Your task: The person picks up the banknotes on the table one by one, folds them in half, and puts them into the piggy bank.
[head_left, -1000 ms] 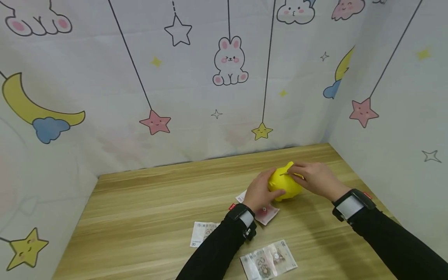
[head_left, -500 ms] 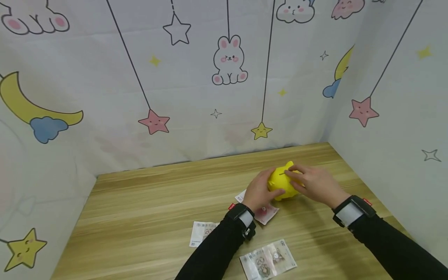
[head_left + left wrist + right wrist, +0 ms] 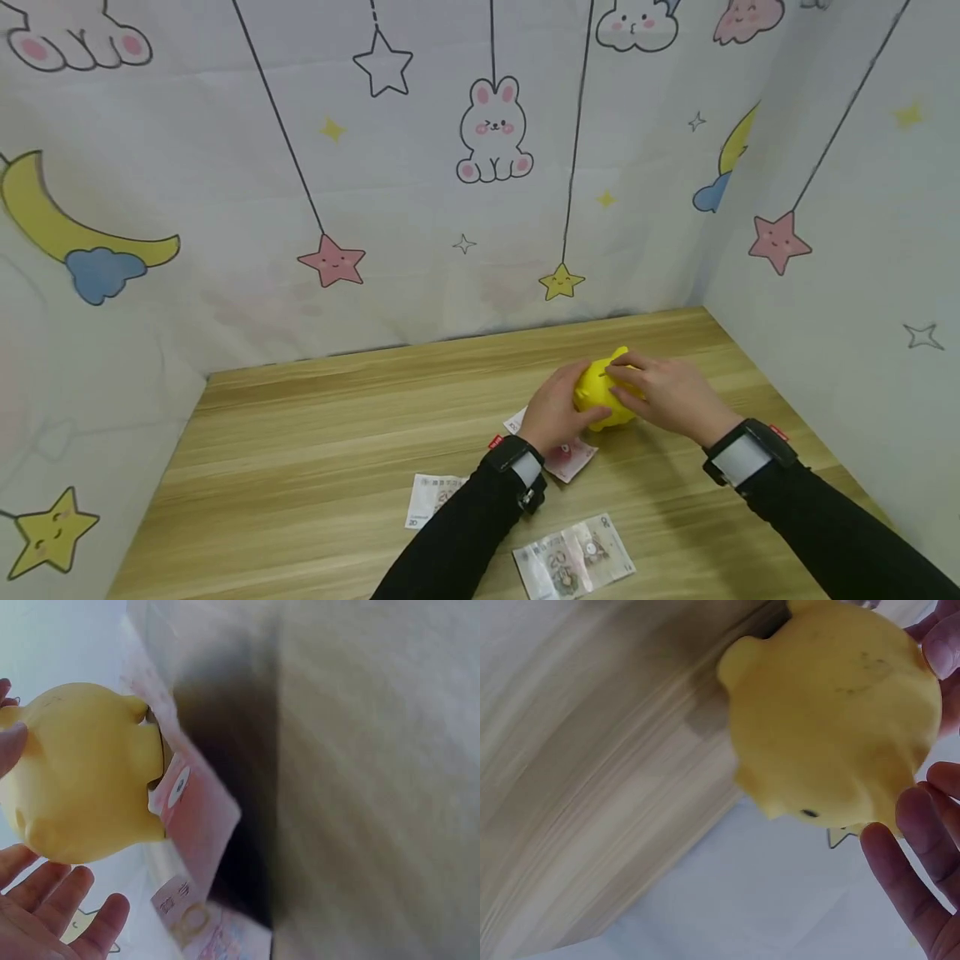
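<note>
Tabletop (image 3: 300, 450): banknote (image 3: 431, 498) reads "20"; left hand (image 3: 553, 410) holds piggybank (image 3: 597, 390).

A wood-grain tabletop (image 3: 300, 433) runs back to a white printed backdrop (image 3: 420, 308). On it a winking bunny (image 3: 492, 129) sits above and between a pink star (image 3: 332, 262) and a smiling yellow star (image 3: 562, 283); at left, a blue cloud (image 3: 103, 275) overlaps a yellow crescent moon (image 3: 54, 229)

Smooth piggy bank (image 3: 832, 720), perhaps plastic; paper banknotes (image 3: 576, 557).
</note>
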A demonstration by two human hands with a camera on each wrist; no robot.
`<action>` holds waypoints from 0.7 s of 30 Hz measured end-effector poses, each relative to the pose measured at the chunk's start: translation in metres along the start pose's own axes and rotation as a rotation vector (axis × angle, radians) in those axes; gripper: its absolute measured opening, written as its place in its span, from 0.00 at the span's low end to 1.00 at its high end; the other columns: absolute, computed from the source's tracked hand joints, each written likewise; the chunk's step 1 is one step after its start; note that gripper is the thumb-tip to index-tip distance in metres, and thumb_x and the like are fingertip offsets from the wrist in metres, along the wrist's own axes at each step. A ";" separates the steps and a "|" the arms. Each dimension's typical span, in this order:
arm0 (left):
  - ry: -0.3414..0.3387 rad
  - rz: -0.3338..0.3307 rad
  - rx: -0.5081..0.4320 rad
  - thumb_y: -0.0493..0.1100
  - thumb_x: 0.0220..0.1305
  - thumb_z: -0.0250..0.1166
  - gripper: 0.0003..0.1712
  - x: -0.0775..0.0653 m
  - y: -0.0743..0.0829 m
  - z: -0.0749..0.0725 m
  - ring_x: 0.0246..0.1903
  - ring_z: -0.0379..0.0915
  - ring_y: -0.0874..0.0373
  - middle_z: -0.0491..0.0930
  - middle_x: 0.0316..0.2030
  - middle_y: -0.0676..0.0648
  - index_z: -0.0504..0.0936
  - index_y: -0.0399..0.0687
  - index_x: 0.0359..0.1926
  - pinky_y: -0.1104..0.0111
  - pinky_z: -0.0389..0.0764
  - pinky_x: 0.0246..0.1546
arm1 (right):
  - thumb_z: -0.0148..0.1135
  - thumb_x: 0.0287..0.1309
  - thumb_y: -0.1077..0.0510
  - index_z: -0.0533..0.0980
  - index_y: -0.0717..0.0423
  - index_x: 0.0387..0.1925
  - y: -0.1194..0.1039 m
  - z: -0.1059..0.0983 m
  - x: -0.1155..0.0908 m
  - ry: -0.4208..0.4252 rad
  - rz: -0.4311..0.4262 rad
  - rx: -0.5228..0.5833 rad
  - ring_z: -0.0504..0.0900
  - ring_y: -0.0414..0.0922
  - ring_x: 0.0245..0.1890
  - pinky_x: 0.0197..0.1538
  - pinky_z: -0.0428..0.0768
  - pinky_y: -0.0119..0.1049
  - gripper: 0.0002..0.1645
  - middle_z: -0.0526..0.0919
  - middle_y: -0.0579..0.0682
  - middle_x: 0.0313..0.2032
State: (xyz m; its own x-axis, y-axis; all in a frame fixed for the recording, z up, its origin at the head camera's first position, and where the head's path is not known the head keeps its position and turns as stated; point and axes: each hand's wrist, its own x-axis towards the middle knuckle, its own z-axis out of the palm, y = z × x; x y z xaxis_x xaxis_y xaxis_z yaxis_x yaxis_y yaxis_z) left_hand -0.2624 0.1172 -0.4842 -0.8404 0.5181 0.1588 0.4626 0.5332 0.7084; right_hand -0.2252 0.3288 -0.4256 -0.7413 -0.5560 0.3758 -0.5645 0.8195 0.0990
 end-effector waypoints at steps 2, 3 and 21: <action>-0.002 -0.003 0.009 0.58 0.71 0.73 0.45 -0.004 0.000 -0.007 0.71 0.72 0.51 0.71 0.76 0.47 0.67 0.48 0.80 0.58 0.74 0.70 | 0.81 0.59 0.52 0.87 0.58 0.54 -0.004 0.001 0.004 0.006 -0.007 -0.002 0.80 0.41 0.20 0.27 0.82 0.34 0.24 0.89 0.55 0.50; -0.002 -0.007 0.012 0.58 0.71 0.73 0.45 -0.006 0.001 -0.011 0.72 0.71 0.50 0.71 0.76 0.46 0.67 0.48 0.80 0.57 0.73 0.70 | 0.81 0.59 0.52 0.87 0.58 0.54 -0.006 0.001 0.005 0.013 -0.010 -0.005 0.76 0.40 0.18 0.25 0.79 0.32 0.25 0.89 0.56 0.50; -0.017 0.009 0.147 0.57 0.72 0.72 0.44 -0.063 -0.025 -0.109 0.76 0.66 0.44 0.69 0.77 0.45 0.66 0.53 0.81 0.49 0.69 0.74 | 0.82 0.58 0.48 0.86 0.62 0.55 -0.026 -0.019 0.032 0.041 0.010 -0.069 0.90 0.59 0.44 0.40 0.89 0.51 0.30 0.89 0.60 0.50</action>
State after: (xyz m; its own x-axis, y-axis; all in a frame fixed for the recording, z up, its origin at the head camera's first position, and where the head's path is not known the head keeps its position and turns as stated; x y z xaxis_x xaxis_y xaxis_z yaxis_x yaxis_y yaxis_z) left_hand -0.2520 -0.0018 -0.4372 -0.8317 0.5340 0.1521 0.5074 0.6198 0.5987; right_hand -0.2276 0.2924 -0.3981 -0.7305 -0.5427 0.4145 -0.5298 0.8334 0.1576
